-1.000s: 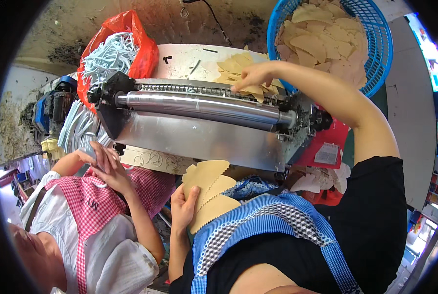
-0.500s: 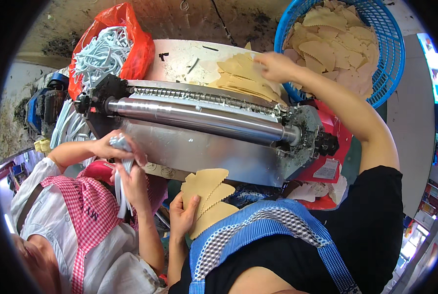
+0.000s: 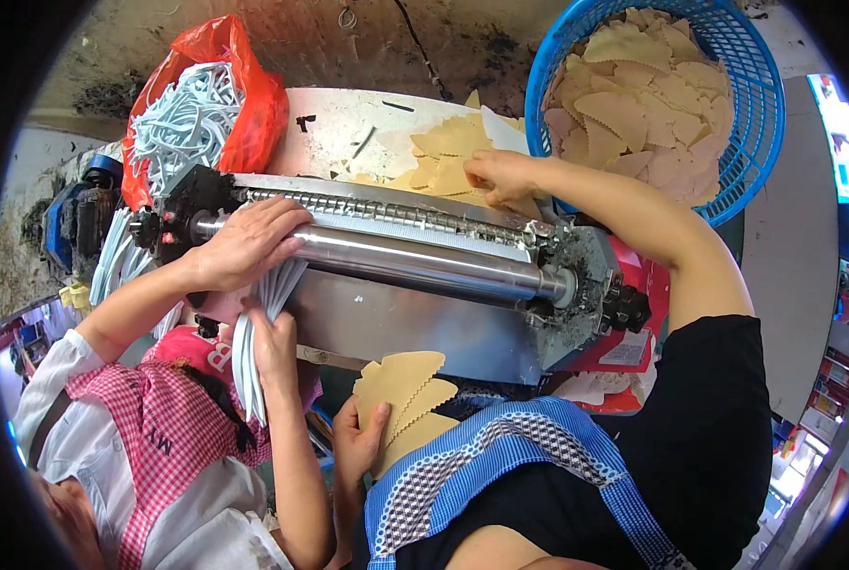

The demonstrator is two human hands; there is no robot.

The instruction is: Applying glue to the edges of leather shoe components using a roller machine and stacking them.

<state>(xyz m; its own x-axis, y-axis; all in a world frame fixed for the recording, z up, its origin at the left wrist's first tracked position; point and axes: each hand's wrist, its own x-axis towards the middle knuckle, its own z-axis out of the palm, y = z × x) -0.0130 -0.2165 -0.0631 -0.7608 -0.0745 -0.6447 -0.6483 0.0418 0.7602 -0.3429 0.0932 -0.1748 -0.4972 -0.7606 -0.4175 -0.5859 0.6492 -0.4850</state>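
Note:
My left hand [image 3: 357,439] is closed round a fanned bunch of thin tan cut pieces [image 3: 406,383] with zigzag edges, held in front of my blue apron. Across the roller machine [image 3: 396,256] stretches my right arm. Beyond the rollers, my right hand [image 3: 502,177] has its fingers curled down at a pile of similar tan pieces [image 3: 440,157] on the metal plate. What its fingertips grip, if anything, is hidden. At my left, a co-worker holds a bundle of pale strips [image 3: 265,309] at the machine's left end, one hand resting over the roller.
A blue plastic basket [image 3: 760,157] heaped with tan pieces stands at the far right. A red plastic bag [image 3: 265,114] of pale strips sits at the far left. The machine's motor [image 3: 75,218] is at the left. Pale scraps [image 3: 591,388] lie below its right end.
My right hand has moved left and lower onto the tan pile. The co-worker's strips and hand have gone up to the roller. My left hand still holds its pieces.

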